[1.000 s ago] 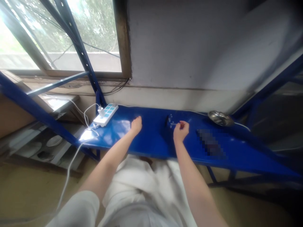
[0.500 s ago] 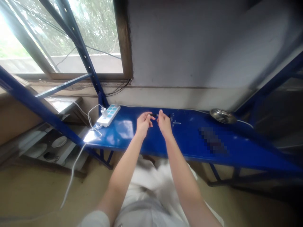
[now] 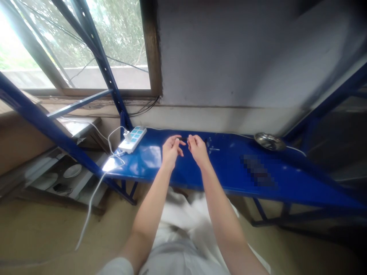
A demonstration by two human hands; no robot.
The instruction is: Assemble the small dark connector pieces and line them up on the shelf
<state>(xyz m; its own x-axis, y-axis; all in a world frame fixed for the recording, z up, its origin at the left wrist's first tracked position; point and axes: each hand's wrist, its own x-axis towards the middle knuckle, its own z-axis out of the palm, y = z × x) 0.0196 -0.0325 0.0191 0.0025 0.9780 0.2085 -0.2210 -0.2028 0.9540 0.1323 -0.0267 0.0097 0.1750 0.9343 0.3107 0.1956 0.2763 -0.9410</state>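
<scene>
A thin dark stick-like piece (image 3: pixel 184 139) spans the gap between my hands, above the blue table; it is too small to tell its kind. My left hand (image 3: pixel 171 150) pinches its left end between thumb and forefinger, with the lower fingers loosely curled. At the other end, the fingertips of my right hand (image 3: pixel 197 148) are closed on it. Just right of that hand, small clear pieces (image 3: pixel 213 149) lie on the tabletop.
The blue table (image 3: pixel 183 173) stands against the wall. A white power strip (image 3: pixel 132 139) with a plug sits at its left end. Toward the right are a shiny metal dish (image 3: pixel 269 141) and a pixelated dark object (image 3: pixel 258 170). Blue rack posts (image 3: pixel 100 63) rise at the left.
My left hand has shifted slightly left and down. The right hand's fingertips have moved a little down and left along the dark piece, covering its lighter right end.
</scene>
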